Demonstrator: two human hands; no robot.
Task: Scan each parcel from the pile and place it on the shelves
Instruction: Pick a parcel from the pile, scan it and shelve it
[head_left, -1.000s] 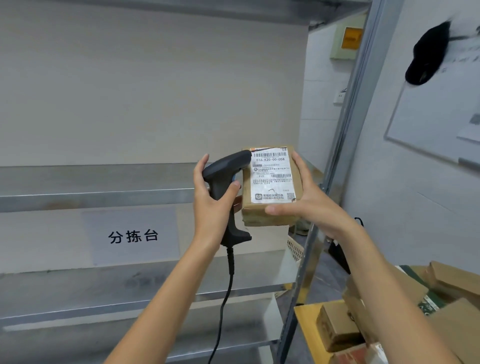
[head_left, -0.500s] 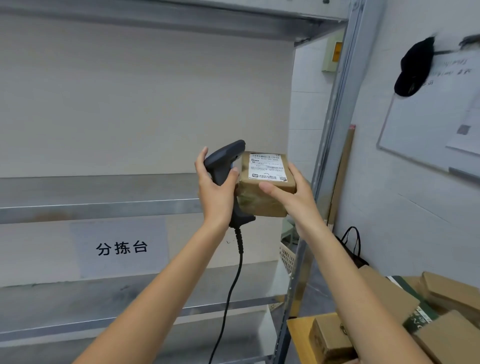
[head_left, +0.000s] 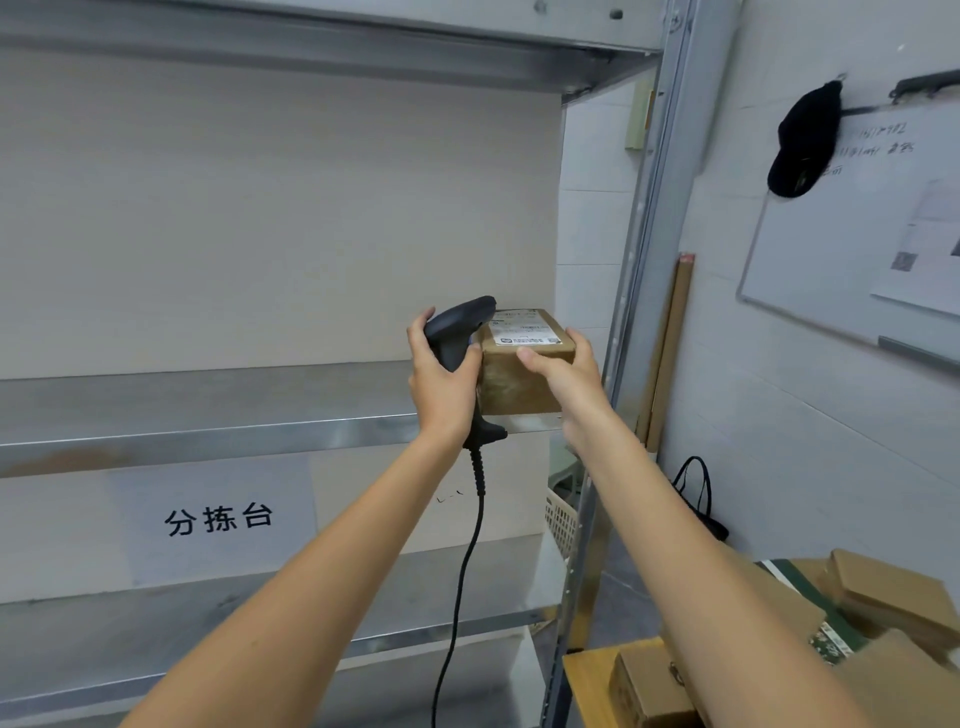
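Both hands have carried the parcel (head_left: 524, 364) up to the shelf (head_left: 208, 421), where the right hand (head_left: 563, 379) grips its near side and the left hand (head_left: 441, 379), just beside it, grips the scanner (head_left: 457, 327), so scanning looks finished and release comes next.

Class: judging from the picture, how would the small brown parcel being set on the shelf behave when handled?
The parcel looks stiff: its edges stay square under the right hand. Probably light, since one hand carries it. Its flat, boxy shape suggests it should sit steady on the shelf rather than roll.
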